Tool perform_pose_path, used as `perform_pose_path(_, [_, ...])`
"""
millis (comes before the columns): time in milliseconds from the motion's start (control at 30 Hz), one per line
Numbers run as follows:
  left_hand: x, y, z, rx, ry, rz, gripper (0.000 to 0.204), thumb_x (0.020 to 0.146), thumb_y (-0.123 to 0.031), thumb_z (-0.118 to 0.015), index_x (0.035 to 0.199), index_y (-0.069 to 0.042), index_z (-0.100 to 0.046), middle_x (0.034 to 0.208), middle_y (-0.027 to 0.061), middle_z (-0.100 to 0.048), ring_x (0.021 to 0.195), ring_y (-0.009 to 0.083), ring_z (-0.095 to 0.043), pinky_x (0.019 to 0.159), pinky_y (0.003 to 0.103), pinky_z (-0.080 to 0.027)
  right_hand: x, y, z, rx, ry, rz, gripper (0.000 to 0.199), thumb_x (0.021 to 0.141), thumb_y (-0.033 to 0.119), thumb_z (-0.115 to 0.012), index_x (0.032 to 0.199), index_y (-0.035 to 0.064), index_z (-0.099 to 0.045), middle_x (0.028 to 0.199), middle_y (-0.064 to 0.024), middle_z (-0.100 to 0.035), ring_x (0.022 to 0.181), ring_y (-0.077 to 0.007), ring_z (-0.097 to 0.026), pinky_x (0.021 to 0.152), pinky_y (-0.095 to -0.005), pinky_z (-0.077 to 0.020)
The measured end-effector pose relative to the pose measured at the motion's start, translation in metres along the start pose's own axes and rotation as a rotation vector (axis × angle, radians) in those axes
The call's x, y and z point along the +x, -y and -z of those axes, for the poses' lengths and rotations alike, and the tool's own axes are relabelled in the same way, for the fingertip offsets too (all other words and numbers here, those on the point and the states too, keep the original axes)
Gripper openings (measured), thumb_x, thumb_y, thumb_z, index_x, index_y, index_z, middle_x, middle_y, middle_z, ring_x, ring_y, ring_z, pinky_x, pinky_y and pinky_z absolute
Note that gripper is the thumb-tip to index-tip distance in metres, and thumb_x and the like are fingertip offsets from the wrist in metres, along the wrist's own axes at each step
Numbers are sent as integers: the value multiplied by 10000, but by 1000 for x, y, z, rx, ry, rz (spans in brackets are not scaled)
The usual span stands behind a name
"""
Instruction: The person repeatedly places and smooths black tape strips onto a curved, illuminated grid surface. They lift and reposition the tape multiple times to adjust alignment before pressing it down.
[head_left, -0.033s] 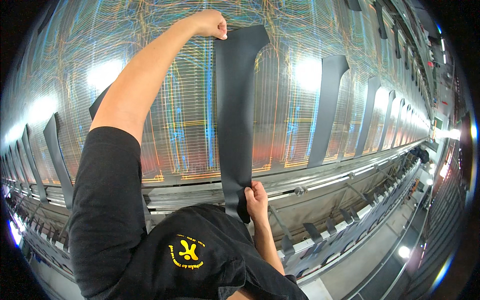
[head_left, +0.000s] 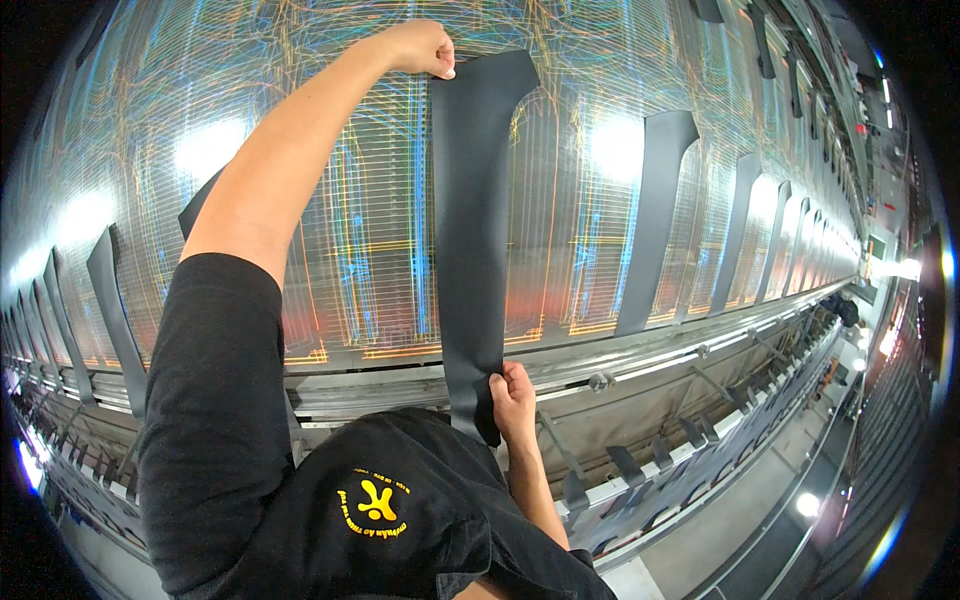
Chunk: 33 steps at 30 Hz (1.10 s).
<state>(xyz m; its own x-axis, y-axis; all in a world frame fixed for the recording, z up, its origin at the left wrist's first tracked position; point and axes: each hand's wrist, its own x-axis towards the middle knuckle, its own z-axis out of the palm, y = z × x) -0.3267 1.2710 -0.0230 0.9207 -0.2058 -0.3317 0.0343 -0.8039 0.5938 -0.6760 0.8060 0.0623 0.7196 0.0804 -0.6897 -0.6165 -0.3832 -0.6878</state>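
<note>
A long dark grey fabric panel (head_left: 470, 210), flared at its far end, lies across the shiny table (head_left: 380, 290) marked with many coloured lines. My left hand (head_left: 420, 47) reaches far over the table and pinches the panel's far left corner. Close to my body, my right hand (head_left: 514, 400) grips the right edge of the near end, thumb on top. That near end hangs over the metal rail (head_left: 360, 388) at the table's front edge and bends slightly. Between my two hands the panel looks mostly flat.
Similar grey panels lie in a row to the right, the nearest one (head_left: 660, 220) close by. More panels (head_left: 115, 310) lie to the left; my left arm partly covers one. Small knobs (head_left: 600, 381) sit along the rail. Behind me runs another table (head_left: 690, 500) with dark pieces along it.
</note>
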Motion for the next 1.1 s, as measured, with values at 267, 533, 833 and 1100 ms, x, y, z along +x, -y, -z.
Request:
perform_pose_path(267, [0, 5, 0, 6, -39, -6, 269, 900, -341, -804, 1016, -99, -799, 1081, 109, -642, 1074, 293, -666, 927, 440, -526, 6, 2, -2, -28, 43, -56, 123, 1024, 25, -566, 1123, -9, -629, 985, 16, -653, 869, -47, -549, 817, -216, -451])
perform_pose_path(533, [-3, 6, -2, 13, -64, -40, 264, 897, -333, -803, 1013, -96, -797, 1062, 98, -634, 1052, 275, -664, 908, 425, -528, 7, 0, -6, -25, 39, -56, 106, 1025, 39, -569, 1102, -4, -628, 936, 30, -631, 833, -44, -529, 784, -218, -446])
perform_pose_path(833, [-12, 4, -9, 61, -173, -83, 254, 913, -340, -784, 1015, -107, -793, 1038, 74, -629, 1017, 257, -656, 880, 419, -524, 17, -20, -6, -87, -16, -7, 123, 1008, 78, -601, 1091, -2, -642, 834, 29, -596, 755, -53, -505, 695, -244, -443])
perform_pose_path(1100, [-11, 9, -14, 64, -213, -104, 270, 912, -359, -775, 1011, -108, -789, 1036, 86, -632, 1030, 272, -652, 887, 427, -520, 28, -40, -11, -164, -6, 18, 146, 1011, 130, -631, 1079, 1, -642, 808, 0, -605, 732, -91, -527, 688, -278, -463])
